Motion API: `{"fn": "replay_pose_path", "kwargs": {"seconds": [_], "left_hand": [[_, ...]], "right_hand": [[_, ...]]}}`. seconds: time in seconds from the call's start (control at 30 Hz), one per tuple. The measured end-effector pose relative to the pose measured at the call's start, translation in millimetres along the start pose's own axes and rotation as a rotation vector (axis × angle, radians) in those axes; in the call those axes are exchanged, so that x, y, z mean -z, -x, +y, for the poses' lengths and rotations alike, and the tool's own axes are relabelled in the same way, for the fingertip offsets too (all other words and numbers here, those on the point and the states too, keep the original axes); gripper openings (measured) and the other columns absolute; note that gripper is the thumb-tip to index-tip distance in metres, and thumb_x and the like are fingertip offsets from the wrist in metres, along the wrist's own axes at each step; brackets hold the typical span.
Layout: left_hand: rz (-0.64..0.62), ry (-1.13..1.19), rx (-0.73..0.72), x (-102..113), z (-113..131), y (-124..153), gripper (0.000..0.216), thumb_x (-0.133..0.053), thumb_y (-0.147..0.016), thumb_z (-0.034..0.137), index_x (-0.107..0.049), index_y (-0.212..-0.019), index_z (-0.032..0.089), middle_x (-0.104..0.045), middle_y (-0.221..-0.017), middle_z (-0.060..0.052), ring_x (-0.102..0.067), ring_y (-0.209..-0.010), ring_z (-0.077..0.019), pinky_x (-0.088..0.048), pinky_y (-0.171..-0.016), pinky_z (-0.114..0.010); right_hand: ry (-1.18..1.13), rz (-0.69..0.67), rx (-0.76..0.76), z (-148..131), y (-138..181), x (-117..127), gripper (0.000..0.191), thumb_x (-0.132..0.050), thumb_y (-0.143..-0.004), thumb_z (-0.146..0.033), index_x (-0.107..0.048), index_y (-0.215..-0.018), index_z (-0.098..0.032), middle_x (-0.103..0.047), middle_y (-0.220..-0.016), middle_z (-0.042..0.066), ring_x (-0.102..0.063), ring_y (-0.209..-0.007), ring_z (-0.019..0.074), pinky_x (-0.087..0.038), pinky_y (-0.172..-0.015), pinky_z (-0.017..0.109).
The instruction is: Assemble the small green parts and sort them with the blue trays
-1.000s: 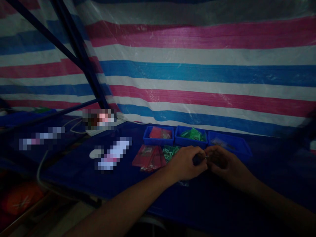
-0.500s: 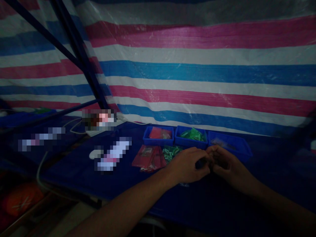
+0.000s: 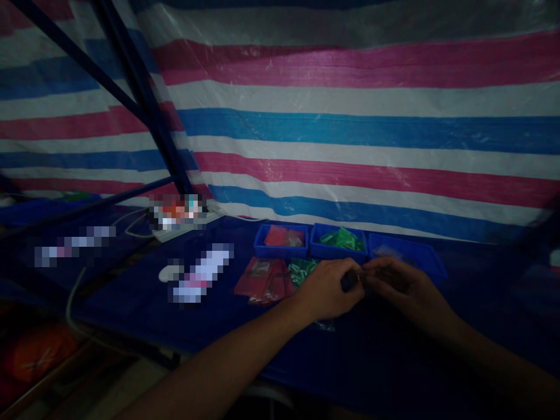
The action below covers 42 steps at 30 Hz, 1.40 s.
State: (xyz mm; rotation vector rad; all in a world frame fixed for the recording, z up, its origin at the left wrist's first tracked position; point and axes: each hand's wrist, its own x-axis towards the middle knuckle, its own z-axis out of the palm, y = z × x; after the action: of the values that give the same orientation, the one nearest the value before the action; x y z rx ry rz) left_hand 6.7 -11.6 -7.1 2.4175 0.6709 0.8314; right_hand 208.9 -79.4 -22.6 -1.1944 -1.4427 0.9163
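Observation:
My left hand [image 3: 330, 286] and my right hand [image 3: 400, 286] meet fingertip to fingertip above the blue table, in front of the bins. Both are closed in a pinch; whatever lies between the fingers is too small and dark to name. Left of my left hand lie red packets [image 3: 266, 281] in an overlapping pile, and green packets [image 3: 301, 270] partly hidden behind that hand. A clear packet [image 3: 324, 325] shows just below my left wrist. Behind my right hand stands a blue bin [image 3: 426, 259] with small clear items, partly covered by the fingers.
One blue bin [image 3: 280, 251] holds red packets, another blue bin [image 3: 339, 252] green ones. On the left are a round white object [image 3: 170, 273], a blurred-out strip [image 3: 203, 274] and a white power strip [image 3: 188, 228] with cables. A striped sheet [image 3: 350, 128] hangs behind the table.
Both hands have shifted slightly left. My right fingers are now straighter and narrower in their pinch against the left fingertips. The packets and bins stay where they were.

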Motion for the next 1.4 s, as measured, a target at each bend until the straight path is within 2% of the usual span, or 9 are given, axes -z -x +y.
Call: {"fn": "replay_pose_path", "kwargs": {"seconds": [0.1,0.33,0.47,0.6,0.77,0.97,1.13,1.27,1.4], "left_hand": [[0.015,0.037,0.017,1.6,-0.7,0.0,0.013,-0.066,-0.087,0.022,-0.069,-0.099,0.019,-0.077,-0.091,-0.002,-0.072,-0.081,-0.0168,-0.049,-0.073,-0.026],[-0.042,0.188,0.093,8.0,4.0,1.2,0.02,-0.058,-0.099,0.031,-0.067,-0.113,0.019,-0.073,-0.069,0.003,-0.064,-0.054,-0.0104,-0.043,-0.056,-0.02],[-0.027,0.302,0.077,9.1,3.5,0.0,0.023,-0.059,-0.099,0.03,-0.069,-0.115,0.018,-0.077,-0.082,-0.001,-0.069,-0.065,-0.0129,-0.05,-0.063,-0.021],[0.012,0.328,0.017,8.6,2.2,-1.7,0.023,-0.058,-0.093,0.017,-0.072,-0.111,0.016,-0.076,-0.093,-0.005,-0.072,-0.081,-0.0157,-0.053,-0.072,-0.024],[0.08,0.229,-0.073,5.9,-0.7,-3.5,0.027,-0.054,-0.088,0.007,-0.075,-0.101,0.016,-0.075,-0.102,-0.007,-0.07,-0.091,-0.0175,-0.055,-0.084,-0.028],[0.143,0.153,-0.122,3.3,-5.9,-4.8,0.015,-0.063,-0.096,0.025,-0.076,-0.099,0.017,-0.076,-0.103,-0.009,-0.071,-0.1,-0.0216,-0.055,-0.094,-0.034],[0.204,0.108,-0.08,0.7,-9.0,-4.4,0.023,-0.078,-0.088,0.041,-0.076,-0.091,0.018,-0.077,-0.101,-0.008,-0.072,-0.098,-0.0227,-0.055,-0.094,-0.036],[0.218,0.074,-0.1,0.0,-9.9,-3.6,0.027,-0.082,-0.084,0.043,-0.075,-0.088,0.018,-0.078,-0.102,-0.007,-0.071,-0.099,-0.0226,-0.054,-0.094,-0.037],[0.228,0.048,-0.14,0.3,-9.5,-3.7,0.027,-0.083,-0.084,0.043,-0.073,-0.083,0.018,-0.078,-0.096,-0.005,-0.071,-0.093,-0.02,-0.052,-0.092,-0.036]], "right_hand": [[0.005,-0.013,0.003,2.2,-0.7,2.1,0.032,-0.08,-0.086,-0.048,-0.072,-0.108,-0.026,-0.076,-0.111,0.007,-0.074,-0.104,0.0257,-0.06,-0.093,0.038],[0.04,0.031,0.003,1.5,-1.9,5.2,0.031,-0.081,-0.085,-0.049,-0.073,-0.102,-0.024,-0.076,-0.106,0.007,-0.073,-0.099,0.0251,-0.059,-0.089,0.037],[0.125,0.077,0.074,6.1,-4.5,8.2,0.027,-0.08,-0.085,-0.048,-0.074,-0.096,-0.024,-0.074,-0.102,0.007,-0.071,-0.095,0.0245,-0.057,-0.091,0.04],[0.153,0.149,0.173,12.5,-9.4,13.4,0.024,-0.075,-0.089,-0.049,-0.075,-0.088,-0.025,-0.071,-0.114,0.008,-0.067,-0.112,0.0267,-0.052,-0.101,0.042],[0.063,0.159,0.126,13.0,-9.8,14.5,0.021,-0.076,-0.088,-0.046,-0.076,-0.092,-0.025,-0.071,-0.119,0.007,-0.068,-0.108,0.0247,-0.055,-0.097,0.037],[0.05,0.091,0.008,2.0,-3.4,7.2,0.026,-0.074,-0.09,-0.047,-0.075,-0.104,-0.026,-0.076,-0.101,0.006,-0.072,-0.089,0.0218,-0.059,-0.083,0.033],[0.093,0.034,0.029,-2.6,-0.3,4.2,0.026,-0.072,-0.093,-0.048,-0.074,-0.107,-0.026,-0.077,-0.11,0.007,-0.074,-0.1,0.024,-0.06,-0.09,0.035],[0.085,0.025,0.056,0.9,1.1,5.2,0.026,-0.067,-0.097,-0.046,-0.07,-0.114,-0.027,-0.075,-0.121,0.009,-0.072,-0.114,0.0261,-0.058,-0.098,0.038],[-0.008,0.03,0.076,7.8,1.5,4.5,0.032,-0.068,-0.098,-0.042,-0.061,-0.125,-0.028,-0.073,-0.126,0.01,-0.072,-0.116,0.026,-0.06,-0.099,0.041]]}}
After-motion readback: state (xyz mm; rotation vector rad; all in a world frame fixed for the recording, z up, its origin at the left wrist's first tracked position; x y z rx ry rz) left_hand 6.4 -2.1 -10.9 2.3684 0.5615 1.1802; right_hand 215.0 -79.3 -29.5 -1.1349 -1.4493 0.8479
